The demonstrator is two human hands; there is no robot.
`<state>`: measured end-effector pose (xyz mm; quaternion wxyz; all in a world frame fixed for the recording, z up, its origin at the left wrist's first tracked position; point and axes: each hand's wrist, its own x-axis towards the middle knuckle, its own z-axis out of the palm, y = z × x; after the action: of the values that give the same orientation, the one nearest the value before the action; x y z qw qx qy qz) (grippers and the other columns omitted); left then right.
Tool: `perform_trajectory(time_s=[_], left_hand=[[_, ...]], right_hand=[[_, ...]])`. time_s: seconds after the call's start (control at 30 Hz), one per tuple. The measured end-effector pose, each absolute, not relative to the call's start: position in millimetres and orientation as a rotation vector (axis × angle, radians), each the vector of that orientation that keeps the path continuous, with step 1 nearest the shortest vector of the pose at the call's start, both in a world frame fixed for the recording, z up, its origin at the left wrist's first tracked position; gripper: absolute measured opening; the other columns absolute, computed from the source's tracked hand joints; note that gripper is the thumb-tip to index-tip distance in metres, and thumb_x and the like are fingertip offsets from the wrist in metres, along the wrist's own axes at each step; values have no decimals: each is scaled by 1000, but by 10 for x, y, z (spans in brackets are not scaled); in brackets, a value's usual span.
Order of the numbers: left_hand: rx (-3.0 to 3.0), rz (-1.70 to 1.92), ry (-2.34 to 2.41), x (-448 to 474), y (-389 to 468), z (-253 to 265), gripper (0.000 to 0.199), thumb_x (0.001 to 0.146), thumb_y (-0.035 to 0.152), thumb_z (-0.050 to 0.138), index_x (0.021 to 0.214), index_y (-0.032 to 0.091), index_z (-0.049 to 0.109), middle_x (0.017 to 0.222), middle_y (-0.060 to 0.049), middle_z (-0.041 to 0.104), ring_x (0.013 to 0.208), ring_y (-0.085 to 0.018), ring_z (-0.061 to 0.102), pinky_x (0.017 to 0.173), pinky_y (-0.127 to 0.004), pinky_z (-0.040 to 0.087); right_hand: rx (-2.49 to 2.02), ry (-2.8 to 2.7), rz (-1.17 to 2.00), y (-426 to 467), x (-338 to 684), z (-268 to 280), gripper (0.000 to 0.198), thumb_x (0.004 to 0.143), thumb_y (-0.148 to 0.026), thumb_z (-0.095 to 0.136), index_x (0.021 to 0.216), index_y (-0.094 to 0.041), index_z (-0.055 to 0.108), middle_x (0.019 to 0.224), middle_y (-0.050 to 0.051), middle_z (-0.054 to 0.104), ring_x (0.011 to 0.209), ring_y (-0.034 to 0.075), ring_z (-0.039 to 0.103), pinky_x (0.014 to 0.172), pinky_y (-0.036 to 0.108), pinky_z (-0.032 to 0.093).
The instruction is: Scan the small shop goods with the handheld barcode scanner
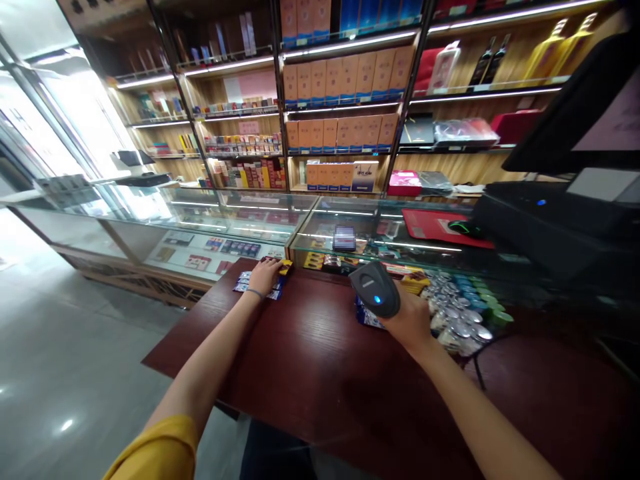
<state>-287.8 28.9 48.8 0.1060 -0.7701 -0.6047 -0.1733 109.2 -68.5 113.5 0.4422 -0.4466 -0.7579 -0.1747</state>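
Observation:
My right hand (413, 320) is wrapped round a black handheld barcode scanner (375, 290) with a lit blue light, held above the dark red wooden table (310, 333). Partly hidden beneath the scanner lies a blue packet (366, 315). At the table's far left edge, my left hand (265, 275) is closed over a yellow and dark packet (286, 267), its fingers curled across the middle. Blue and white packets (243, 281) lie under and beside that hand. The kind of goods inside the packets cannot be made out.
Rows of small silver-lidded jars (457, 327) stand right of my right hand. Behind the table runs a glass display counter (240, 213) bearing a small device with a screen (344, 239), a red mat (440, 227) and a computer mouse (465, 228). A black monitor (565, 107) rises at right.

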Motion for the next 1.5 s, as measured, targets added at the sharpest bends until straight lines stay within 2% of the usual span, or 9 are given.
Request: perform_trajectory(time_s=[0.23,0.4,0.5,0.6,0.7,0.93,1.13,1.4,1.5], left_hand=[[-2062,-1074,-1954,-2508,-53,558,35,98,21,51,131,24,63,115,-10,73,106,-25,68,94,-34,48],[-1652,-2413,-2043,-1841,-155,522,17,94,34,61,102,20,65,97,-6,72,90,-21,69,84,-32,53],[-1313,-3318,-1965,-1575,-204,464,22,91,37,66,107,23,60,102,-3,72,86,-16,71,81,-33,57],[-1086,-3729,-1819,-1502,-273,417,23,91,32,68,110,25,56,108,-3,73,90,-14,71,86,-34,58],[-1004,-3819,-1713,-1534,-316,401,22,94,29,65,113,26,54,115,-3,72,98,-14,71,94,-35,56],[-975,-3839,-1654,-1569,-302,389,27,98,17,52,122,28,52,125,-4,69,102,-11,71,101,-36,55],[-1389,-3658,-1644,-1587,-298,353,23,101,28,49,124,31,53,132,-6,65,115,-16,67,106,-44,52],[-1607,-3397,-1774,-1582,-285,327,31,92,34,63,122,31,53,123,-4,68,113,-15,67,105,-42,53],[-1774,-3310,-1717,-1561,-294,340,41,86,36,71,122,29,54,125,-5,68,118,-18,64,102,-40,54]], right_hand=[[-1150,-1898,-262,-810,967,1136,19,79,-27,61,96,-22,66,70,4,70,61,23,68,58,29,48],[-1239,-1914,66,-862,885,1089,33,76,-32,64,108,-24,68,83,6,77,75,29,74,65,33,54],[-1254,-1901,309,-900,837,1068,40,77,-36,66,115,-24,67,92,7,79,85,31,76,71,37,57],[-1168,-1917,487,-925,787,1065,44,81,-37,67,123,-24,65,111,8,77,101,30,74,83,39,57],[-1120,-1994,565,-924,745,1054,42,84,-36,65,124,-25,64,119,8,75,109,29,72,88,38,56],[-1247,-2114,546,-909,717,901,40,80,-34,65,119,-27,59,86,3,76,81,30,75,65,34,52],[-1275,-2095,418,-875,750,844,38,78,-36,65,114,-26,59,87,6,76,84,32,75,66,35,50],[-1397,-2052,510,-872,855,1129,40,77,-33,68,116,-30,58,81,0,75,76,30,74,61,30,47],[-1360,-1978,543,-838,982,1301,40,75,-29,70,114,-29,60,88,1,77,87,29,74,68,32,51]])
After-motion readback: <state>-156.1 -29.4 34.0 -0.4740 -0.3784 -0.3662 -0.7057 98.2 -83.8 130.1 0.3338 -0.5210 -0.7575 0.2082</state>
